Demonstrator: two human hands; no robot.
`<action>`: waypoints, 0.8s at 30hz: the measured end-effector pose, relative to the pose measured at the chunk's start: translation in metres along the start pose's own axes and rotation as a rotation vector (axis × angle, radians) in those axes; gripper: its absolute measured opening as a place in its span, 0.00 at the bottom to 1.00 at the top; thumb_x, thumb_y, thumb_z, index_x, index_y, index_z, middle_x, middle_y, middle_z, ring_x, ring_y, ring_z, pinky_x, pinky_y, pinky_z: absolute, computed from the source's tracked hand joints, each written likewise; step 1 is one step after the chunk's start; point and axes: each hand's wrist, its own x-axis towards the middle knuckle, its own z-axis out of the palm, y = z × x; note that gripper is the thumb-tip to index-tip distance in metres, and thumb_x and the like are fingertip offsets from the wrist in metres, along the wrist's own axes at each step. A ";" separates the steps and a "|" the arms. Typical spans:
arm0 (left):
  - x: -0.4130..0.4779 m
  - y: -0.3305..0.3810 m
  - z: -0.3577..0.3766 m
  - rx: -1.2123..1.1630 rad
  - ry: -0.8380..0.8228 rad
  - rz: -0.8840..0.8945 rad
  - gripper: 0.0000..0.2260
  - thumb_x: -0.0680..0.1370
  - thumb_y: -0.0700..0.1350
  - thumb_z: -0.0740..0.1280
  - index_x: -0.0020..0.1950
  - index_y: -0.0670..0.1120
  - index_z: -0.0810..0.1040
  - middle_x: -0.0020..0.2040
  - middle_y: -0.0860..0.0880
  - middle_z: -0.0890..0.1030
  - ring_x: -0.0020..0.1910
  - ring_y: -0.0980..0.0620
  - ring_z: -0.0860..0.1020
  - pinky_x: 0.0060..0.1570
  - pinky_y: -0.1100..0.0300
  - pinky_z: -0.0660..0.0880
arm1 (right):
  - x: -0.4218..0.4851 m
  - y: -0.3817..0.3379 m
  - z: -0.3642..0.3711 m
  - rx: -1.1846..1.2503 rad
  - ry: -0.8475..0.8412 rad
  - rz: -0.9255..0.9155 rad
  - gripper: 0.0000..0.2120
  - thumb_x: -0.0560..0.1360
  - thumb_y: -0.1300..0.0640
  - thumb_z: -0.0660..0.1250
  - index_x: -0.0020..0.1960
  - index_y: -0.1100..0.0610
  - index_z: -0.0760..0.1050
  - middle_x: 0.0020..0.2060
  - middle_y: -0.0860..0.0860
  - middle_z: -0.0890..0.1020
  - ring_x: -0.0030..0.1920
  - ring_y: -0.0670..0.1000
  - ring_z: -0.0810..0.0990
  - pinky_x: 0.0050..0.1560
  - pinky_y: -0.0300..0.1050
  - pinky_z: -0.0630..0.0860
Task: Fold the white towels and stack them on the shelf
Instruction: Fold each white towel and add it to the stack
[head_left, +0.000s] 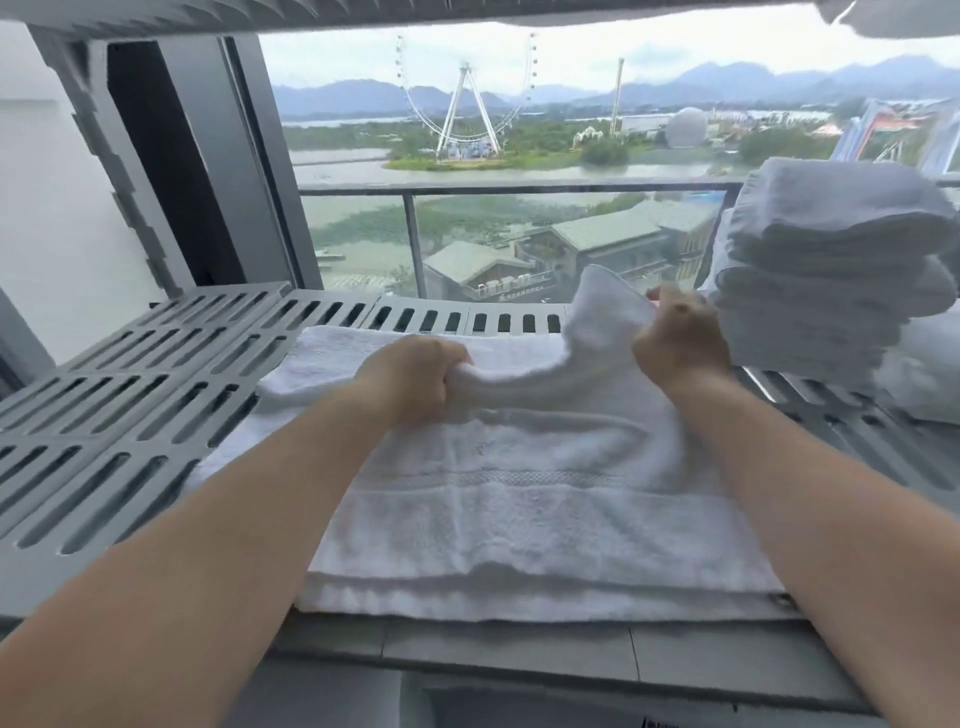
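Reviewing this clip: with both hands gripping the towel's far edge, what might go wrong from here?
The right hand works right beside the stack of folded towels; a swing of the raised edge might nudge it over. The left hand holds lower, so the fold in the white towel may land uneven on the slatted shelf.

A large window (519, 156) with a dark frame (208, 166) fills the back — beyond its glass balcony railing (519, 187) lie a Ferris wheel (467, 98), water, rooftops and hazy mountains under grey daylight.
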 end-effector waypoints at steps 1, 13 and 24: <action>0.001 -0.002 0.001 0.000 0.020 -0.010 0.15 0.74 0.39 0.64 0.57 0.51 0.81 0.51 0.50 0.83 0.52 0.48 0.80 0.51 0.53 0.77 | 0.002 0.005 0.004 -0.005 0.015 -0.035 0.25 0.72 0.66 0.59 0.68 0.58 0.72 0.63 0.63 0.74 0.65 0.64 0.70 0.63 0.54 0.70; -0.002 -0.009 0.025 0.113 0.311 -0.099 0.08 0.78 0.44 0.64 0.45 0.52 0.83 0.40 0.55 0.82 0.40 0.50 0.79 0.37 0.54 0.78 | 0.018 -0.005 0.025 -0.281 -0.354 -0.642 0.20 0.74 0.65 0.61 0.56 0.44 0.79 0.79 0.52 0.60 0.81 0.55 0.49 0.77 0.60 0.48; -0.019 -0.033 0.003 -0.119 0.137 -0.068 0.08 0.76 0.45 0.71 0.40 0.41 0.82 0.46 0.46 0.85 0.50 0.46 0.82 0.54 0.48 0.78 | 0.016 0.030 0.004 -0.125 0.105 -0.844 0.09 0.65 0.64 0.67 0.45 0.61 0.78 0.49 0.58 0.83 0.58 0.62 0.80 0.65 0.54 0.72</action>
